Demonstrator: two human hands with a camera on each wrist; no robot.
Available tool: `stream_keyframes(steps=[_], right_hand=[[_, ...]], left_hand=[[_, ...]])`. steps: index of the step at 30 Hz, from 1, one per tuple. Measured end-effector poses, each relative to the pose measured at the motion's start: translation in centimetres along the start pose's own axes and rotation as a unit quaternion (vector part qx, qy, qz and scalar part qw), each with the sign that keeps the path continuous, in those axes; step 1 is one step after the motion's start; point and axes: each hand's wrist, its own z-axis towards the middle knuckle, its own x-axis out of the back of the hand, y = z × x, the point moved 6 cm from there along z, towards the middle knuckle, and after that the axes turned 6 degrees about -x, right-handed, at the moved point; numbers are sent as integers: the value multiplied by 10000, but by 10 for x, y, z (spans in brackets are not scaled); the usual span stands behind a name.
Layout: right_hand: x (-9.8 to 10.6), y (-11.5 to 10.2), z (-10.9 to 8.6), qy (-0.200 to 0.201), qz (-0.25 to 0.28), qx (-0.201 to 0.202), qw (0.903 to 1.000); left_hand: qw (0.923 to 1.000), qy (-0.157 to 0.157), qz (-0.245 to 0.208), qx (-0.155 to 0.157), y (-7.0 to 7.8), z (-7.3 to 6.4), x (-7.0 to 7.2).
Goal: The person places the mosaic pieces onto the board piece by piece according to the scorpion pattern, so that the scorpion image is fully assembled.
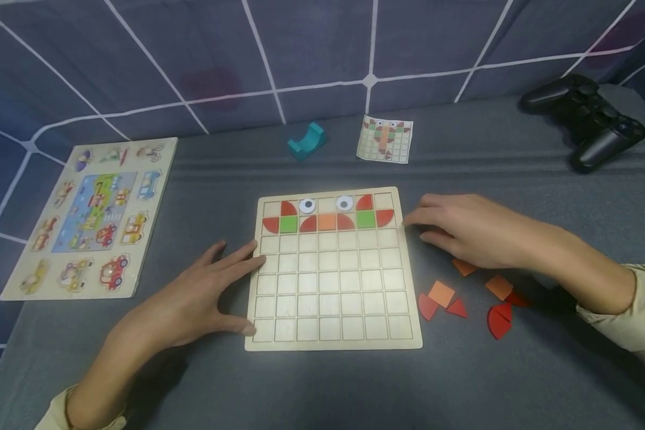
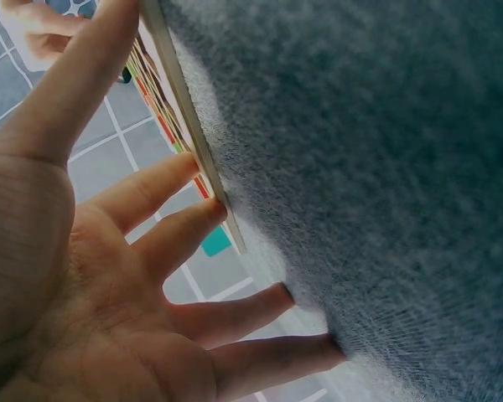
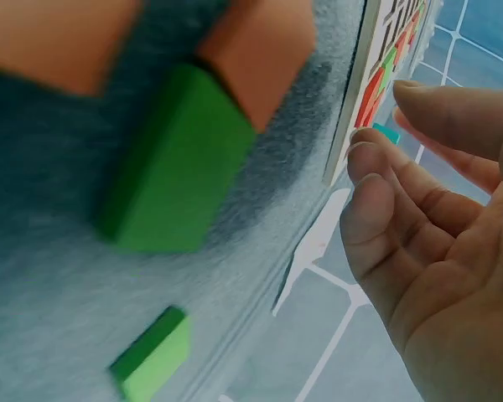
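Note:
A square wooden grid board lies in the middle of the head view. Its top two rows carry red quarter-circle pieces, green squares, an orange square and two round eye pieces. My left hand is spread along the board's left side, fingertips and thumb at its edge. Close to the upper right edge is my right hand, fingers loosely bent and nothing between them. Loose orange squares and red pieces lie below it; the right wrist view also shows green pieces there.
Behind the board lie a small card with a printed grid pattern and a teal arched block. A vehicle picture puzzle is at the left. A black game controller sits at the back right, before the tile-patterned cloth.

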Motion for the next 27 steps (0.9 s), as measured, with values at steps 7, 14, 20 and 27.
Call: stream_keyframes(steps=[7,14,20,27], right_hand=[[-6,11,-25,34,-43,-186,9998],[-12,24,-49,-17,-51,-426,9991],[-14,31,-64,30,-78,-571,9983],[-15,39,-71,-124,-159,-878,9959]], left_hand=[[10000,1,-24,-35,1,0,-1],[10000,11,-19,10,1,-1,0],[10000,-26,-55,65,0,-1,0],[9999,-45,-64,76,0,-1,0]])
